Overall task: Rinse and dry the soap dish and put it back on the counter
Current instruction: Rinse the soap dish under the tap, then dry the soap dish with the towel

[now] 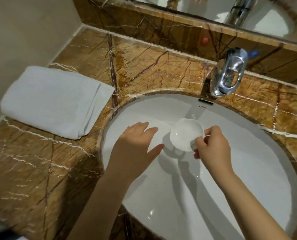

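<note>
White and glossy, the soap dish (185, 135) hangs over the sink (248, 153), pinched at its near rim by the right hand (211, 146); the left hand (137, 144) hovers beside it, fingers spread, holding nothing; the risk I judge is a wet rim slipping from so light a pinch and chipping on the basin; the folded towel (54, 101) waits on the marble surface (153, 66) beyond.
</note>
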Tool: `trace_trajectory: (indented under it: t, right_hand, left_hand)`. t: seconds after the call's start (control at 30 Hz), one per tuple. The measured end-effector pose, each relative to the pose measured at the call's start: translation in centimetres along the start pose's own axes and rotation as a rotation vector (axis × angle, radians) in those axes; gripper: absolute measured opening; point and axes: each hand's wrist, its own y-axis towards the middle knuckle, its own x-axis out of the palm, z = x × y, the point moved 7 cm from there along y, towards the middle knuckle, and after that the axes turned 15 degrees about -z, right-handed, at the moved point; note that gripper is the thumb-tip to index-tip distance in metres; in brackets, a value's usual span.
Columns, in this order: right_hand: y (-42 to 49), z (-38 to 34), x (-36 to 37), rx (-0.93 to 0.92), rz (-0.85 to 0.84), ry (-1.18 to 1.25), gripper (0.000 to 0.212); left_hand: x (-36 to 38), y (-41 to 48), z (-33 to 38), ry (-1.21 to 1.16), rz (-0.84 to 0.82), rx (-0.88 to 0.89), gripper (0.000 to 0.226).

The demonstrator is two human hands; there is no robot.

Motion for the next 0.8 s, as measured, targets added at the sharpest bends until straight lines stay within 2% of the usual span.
trace_trajectory:
  t: [0.17,0.27,0.37,0.53,0.67,0.8]
  right_hand:
    - [1.4,-4.9,1.6,0.014,-0.199,0.581,0.01]
    - [1.6,-8.2,2.7,-0.036,-0.254,0.639,0.012]
    - [1.6,-10.3,4.1,-0.056,-0.268,0.651,0.013]
    - [2.0,-12.1,6.2,-0.071,-0.25,0.669,0.017]
    - [2.4,-12.5,7.6,-0.059,-0.234,0.658,0.018]
    - [2.6,-13.1,9.0,-0.042,-0.209,0.665,0.023]
  left_hand:
    - [-3.4,-1.1,-2.3,0.034,0.155,-0.05,0.044]
    - [-6.3,-2.5,-4.3,0.041,0.359,-0.116,0.029]
    - [-9.0,-3.2,-7.5,-0.016,0.505,-0.219,0.025]
    - [-11.0,0.5,-13.7,0.017,0.337,-0.561,0.038]
    - [-10.2,3.2,-15.2,0.173,0.25,-0.589,0.035]
    - [-9.7,3.5,-17.0,0.183,0.272,-0.613,0.023]
